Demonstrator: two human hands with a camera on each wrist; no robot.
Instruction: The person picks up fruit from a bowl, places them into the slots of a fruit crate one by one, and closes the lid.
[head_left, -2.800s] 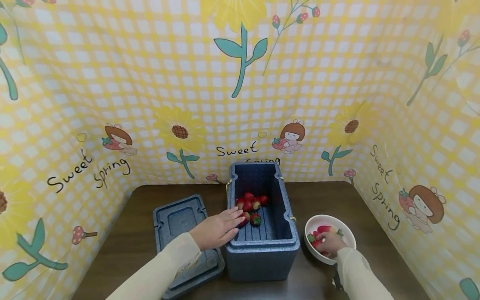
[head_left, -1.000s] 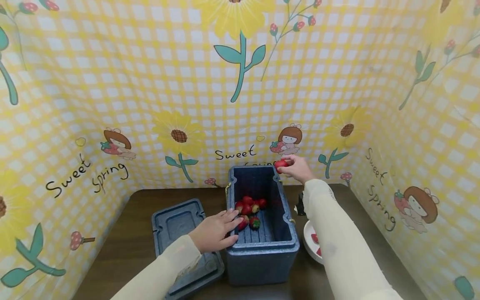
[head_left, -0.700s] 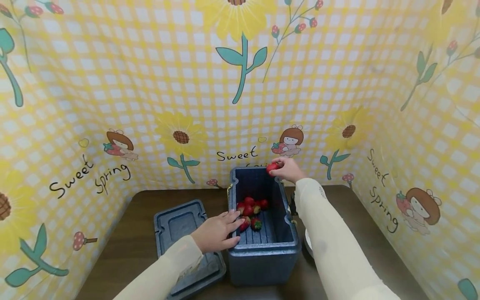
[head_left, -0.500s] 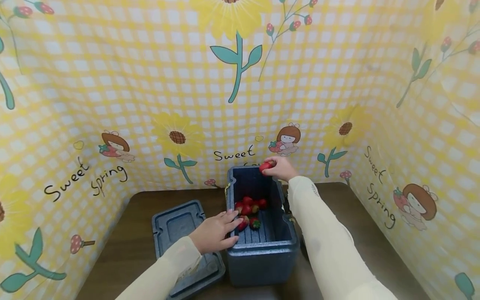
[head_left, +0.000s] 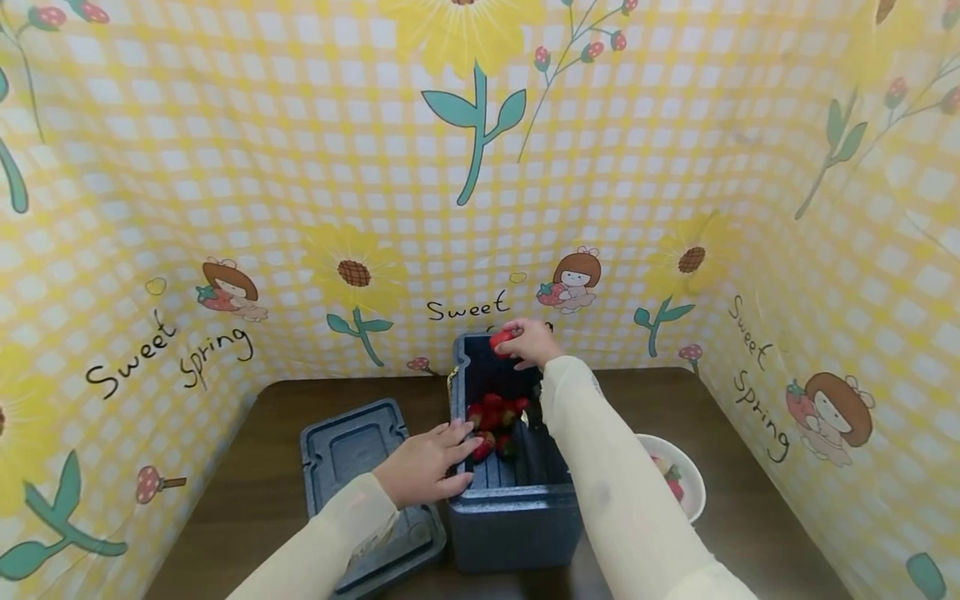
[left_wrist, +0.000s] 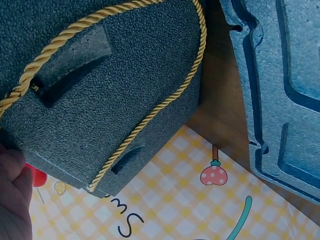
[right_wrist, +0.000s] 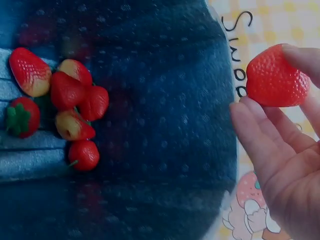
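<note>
In the head view a dark blue foam box point(head_left: 517, 529) stands open with several red strawberries point(head_left: 491, 412) on its floor. My right hand point(head_left: 534, 343) pinches a strawberry point(head_left: 501, 342) between thumb and fingers, above the box's far end. The right wrist view shows this strawberry point(right_wrist: 277, 77) in the right hand point(right_wrist: 285, 155), with the others point(right_wrist: 70, 92) lying inside the box. My left hand point(head_left: 423, 467) rests on the box's left rim, fingers extended over the edge. In the left wrist view only part of the left hand point(left_wrist: 14, 200) shows at the box's side.
A blue lid point(head_left: 352, 454) lies on the brown table point(head_left: 240, 483) left of the box. To the right, a white bowl point(head_left: 697, 500) with strawberries is partly covered by the right sleeve. Yellow checked cloth point(head_left: 480, 242) stands behind. Gold cord point(left_wrist: 150, 117) runs along the box's side.
The right hand has moved from the bowl up to the box's far end with a strawberry, then leftward over the opening. The left hand has stayed on the rim.
</note>
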